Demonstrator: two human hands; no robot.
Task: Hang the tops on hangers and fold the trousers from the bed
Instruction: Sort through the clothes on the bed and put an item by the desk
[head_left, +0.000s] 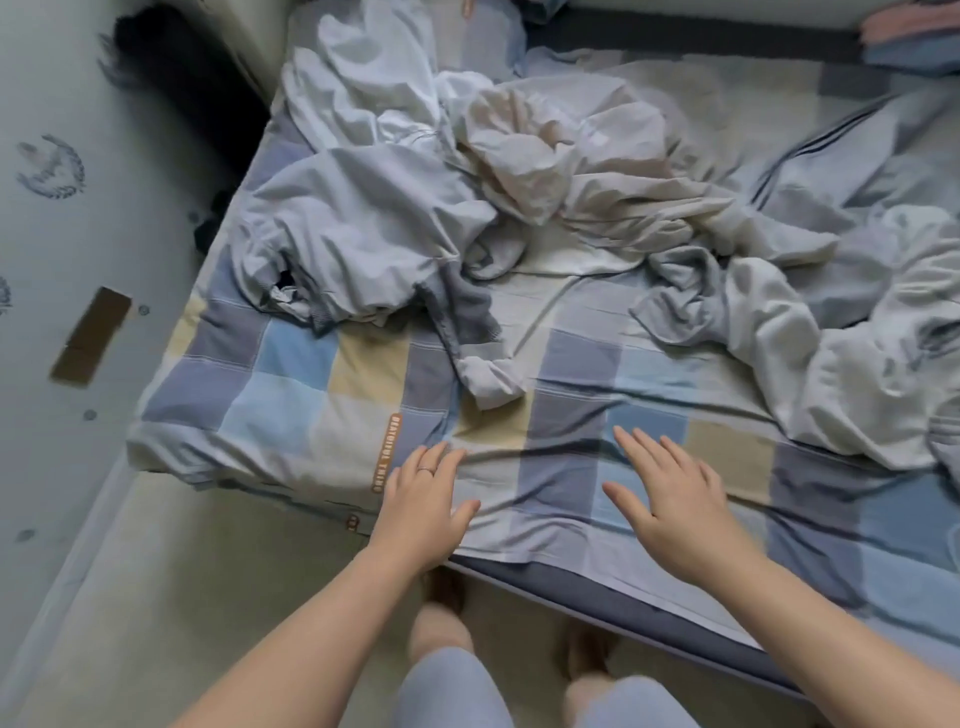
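A heap of crumpled clothes lies across the middle of the bed. A pale blue-grey top (358, 228) with ribbed cuffs is at the left of it. A beige garment (561, 150) lies behind that, white cloth (363, 67) sits at the back, and a light grey garment (769, 322) is at the right. My left hand (423, 499) and my right hand (670, 493) rest flat with straight fingers on the checked bedsheet (291, 405) near the front edge. Both hands hold nothing and lie well short of the clothes.
A striped duvet (883, 171) is bunched at the right side of the bed. A pillow (909, 31) sits at the back right. The floor (208, 597) runs along the left and front, and the wall (47, 260) has brown tape on it. My legs stand at the bed's edge.
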